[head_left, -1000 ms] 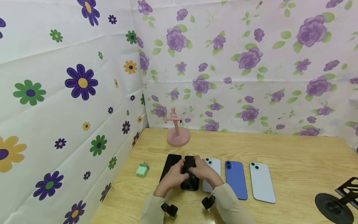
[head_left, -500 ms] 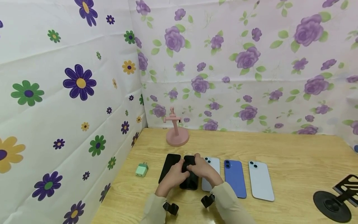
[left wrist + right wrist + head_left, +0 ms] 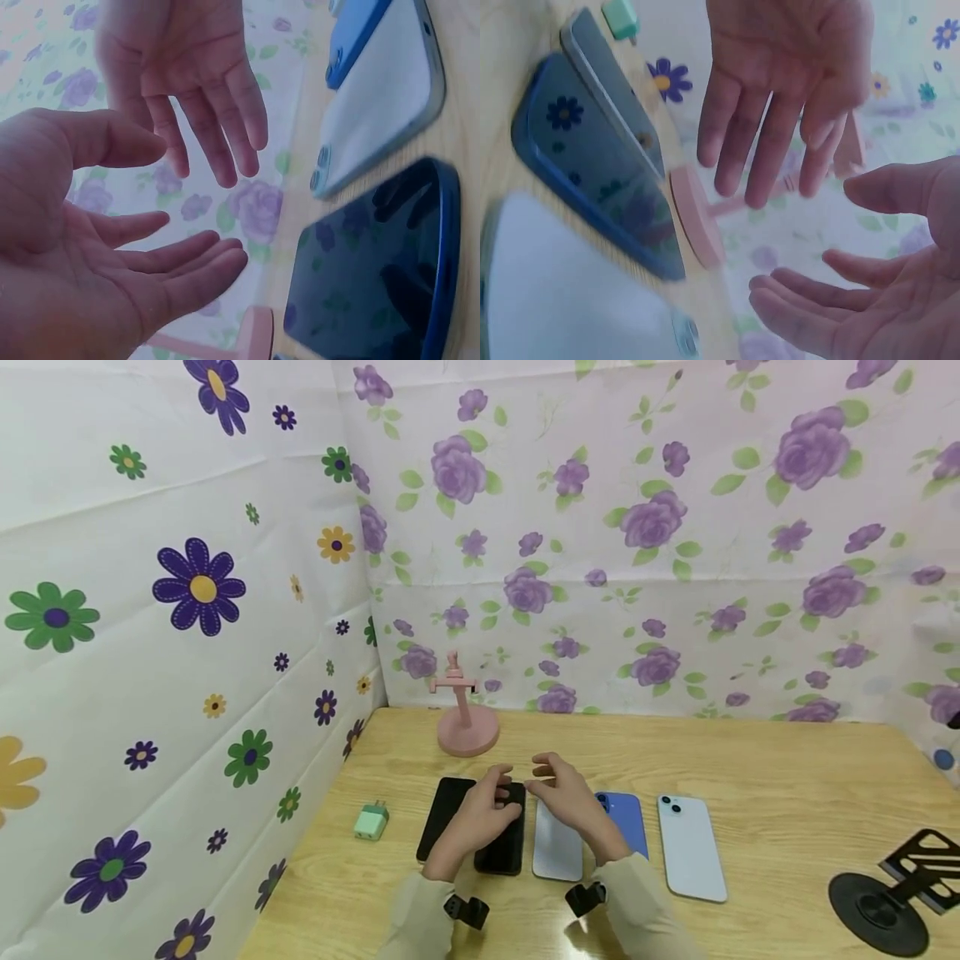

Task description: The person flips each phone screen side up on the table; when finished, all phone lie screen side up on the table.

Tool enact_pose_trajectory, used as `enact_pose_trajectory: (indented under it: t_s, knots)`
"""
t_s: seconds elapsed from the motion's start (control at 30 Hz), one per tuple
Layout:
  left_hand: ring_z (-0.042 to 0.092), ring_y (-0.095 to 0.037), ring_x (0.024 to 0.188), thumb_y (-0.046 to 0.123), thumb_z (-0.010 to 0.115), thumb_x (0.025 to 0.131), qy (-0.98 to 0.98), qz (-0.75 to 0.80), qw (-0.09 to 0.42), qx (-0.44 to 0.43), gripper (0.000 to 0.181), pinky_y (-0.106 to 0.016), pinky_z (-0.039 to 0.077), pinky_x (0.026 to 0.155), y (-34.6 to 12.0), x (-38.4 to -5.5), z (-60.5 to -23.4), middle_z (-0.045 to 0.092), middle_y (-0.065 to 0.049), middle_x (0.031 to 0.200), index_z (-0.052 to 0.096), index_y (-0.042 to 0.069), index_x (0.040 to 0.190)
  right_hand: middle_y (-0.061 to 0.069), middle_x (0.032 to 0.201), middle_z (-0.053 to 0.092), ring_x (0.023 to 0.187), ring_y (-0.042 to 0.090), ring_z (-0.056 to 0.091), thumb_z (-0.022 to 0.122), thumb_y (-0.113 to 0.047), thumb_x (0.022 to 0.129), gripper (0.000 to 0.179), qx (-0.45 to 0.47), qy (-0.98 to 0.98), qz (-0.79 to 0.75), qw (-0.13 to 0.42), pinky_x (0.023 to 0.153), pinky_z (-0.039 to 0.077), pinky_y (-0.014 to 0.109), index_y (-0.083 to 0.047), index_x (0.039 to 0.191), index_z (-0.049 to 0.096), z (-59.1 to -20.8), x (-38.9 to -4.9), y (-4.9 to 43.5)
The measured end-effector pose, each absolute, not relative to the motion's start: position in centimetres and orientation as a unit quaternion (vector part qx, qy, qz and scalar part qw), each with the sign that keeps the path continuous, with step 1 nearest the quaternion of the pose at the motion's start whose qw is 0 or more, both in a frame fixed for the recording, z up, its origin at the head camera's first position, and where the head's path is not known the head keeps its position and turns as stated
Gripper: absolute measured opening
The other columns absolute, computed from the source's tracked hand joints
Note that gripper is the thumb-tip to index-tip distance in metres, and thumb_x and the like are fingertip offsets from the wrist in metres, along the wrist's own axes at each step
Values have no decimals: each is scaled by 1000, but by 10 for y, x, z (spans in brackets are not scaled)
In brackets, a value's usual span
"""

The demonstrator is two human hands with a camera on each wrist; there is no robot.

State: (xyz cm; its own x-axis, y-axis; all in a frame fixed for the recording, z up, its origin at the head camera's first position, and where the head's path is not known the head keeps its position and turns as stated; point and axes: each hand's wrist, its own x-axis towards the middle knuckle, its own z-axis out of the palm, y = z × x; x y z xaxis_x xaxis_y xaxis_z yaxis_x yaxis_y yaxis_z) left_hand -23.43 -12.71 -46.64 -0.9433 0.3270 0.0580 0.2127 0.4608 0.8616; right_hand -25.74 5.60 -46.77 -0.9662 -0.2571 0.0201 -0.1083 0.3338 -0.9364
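Observation:
My left hand [image 3: 483, 814] hovers over a dark phone [image 3: 501, 852] that lies screen up. Its fingers are loosely bent and hold nothing. To the right, my right hand [image 3: 567, 797] hangs above a pale phone [image 3: 557, 852], covering its upper part. The left wrist view shows the right hand [image 3: 187, 82] facing the left hand [image 3: 105, 255], palms and spread fingers visible, with air between them. Another black phone [image 3: 442, 814] lies left of the dark one, partly behind the left hand. A blue phone [image 3: 626, 818] is partly hidden by the right arm.
A white phone [image 3: 692, 852] lies camera side up at the row's right end. Behind the row stands a pink phone stand [image 3: 468, 731]. A green charger plug [image 3: 371, 821] sits left. A black stand [image 3: 877, 910] is at the right. Flowered cloth [image 3: 525, 527] borders the wooden table [image 3: 765, 793].
Both hands have let go of the dark phone and lifted off it. The right hand has moved right, over the pale phone. The view has shifted slightly.

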Motion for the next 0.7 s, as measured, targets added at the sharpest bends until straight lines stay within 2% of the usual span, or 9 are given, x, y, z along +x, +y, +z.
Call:
enact_pose_trajectory:
  t_s: [0.23, 0.43, 0.57, 0.7]
  knots:
    - [48, -42, 131, 7, 70, 90, 827, 528, 85, 177, 75, -52, 44, 102, -111, -233, -475, 42, -23, 148, 33, 6, 156, 31, 135, 55, 118, 44, 59, 62, -12, 100, 48, -121, 825, -551, 37, 91, 52, 52, 3, 143, 48, -474, -263, 79]
    - [43, -41, 135, 0, 75, 84, 833, 507, 110, 189, 86, -53, 44, 102, -102, -230, -485, 38, -22, 153, 31, 10, 157, 33, 132, 56, 117, 47, 58, 59, -7, 100, 44, -129, 840, -526, 40, 93, 50, 56, 6, 141, 48, -482, -269, 90]
    - [46, -40, 133, 2, 82, 80, 864, 447, 120, 200, 95, -48, 48, 97, -96, -228, -488, 37, -24, 152, 28, 5, 158, 32, 129, 58, 118, 47, 57, 56, -9, 101, 44, -122, 858, -497, 48, 92, 49, 56, 9, 140, 47, -488, -273, 94]
    - [52, -31, 120, 2, 87, 73, 891, 384, 122, 211, 102, -40, 48, 92, -89, -226, -492, 40, -23, 149, 28, 2, 157, 32, 128, 58, 120, 47, 55, 54, -11, 103, 45, -124, 863, -486, 60, 92, 49, 56, 11, 141, 46, -494, -276, 97]
